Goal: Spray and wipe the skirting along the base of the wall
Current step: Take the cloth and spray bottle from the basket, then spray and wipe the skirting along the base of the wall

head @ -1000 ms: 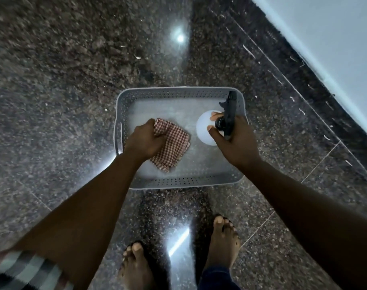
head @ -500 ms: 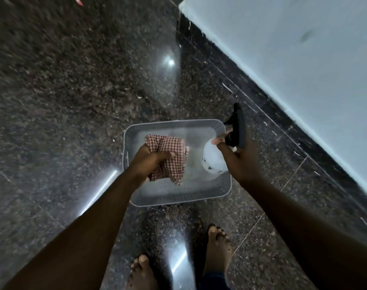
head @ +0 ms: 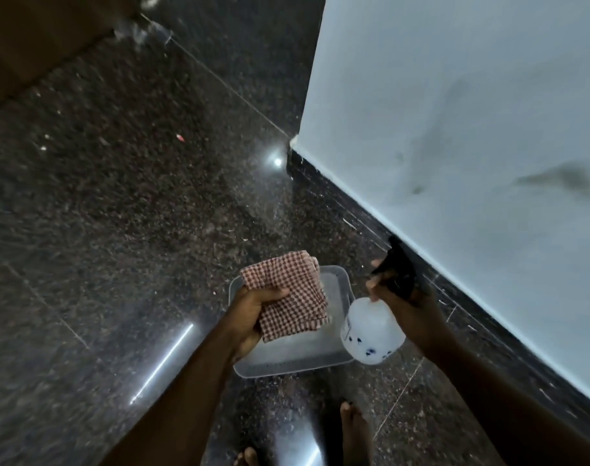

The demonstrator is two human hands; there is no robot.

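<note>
Dark speckled granite floor (head: 118,230), edged on the right by black granite skirting (head: 337,201) under pale wall (head: 455,129), running diagonally from far corner to near right. Nearer it, right hand (head: 407,307) curled round translucent white spray bottle (head: 370,334), nozzle seemingly aimed there; left hand (head: 253,314) clutching red-checked cloth (head: 290,294) over grey plastic basket (head: 286,364).

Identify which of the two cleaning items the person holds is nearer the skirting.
The white spray bottle with the black trigger, in the right hand, sits beside the skirting; the checked cloth, in the left hand, is over the grey basket, farther out.
</note>
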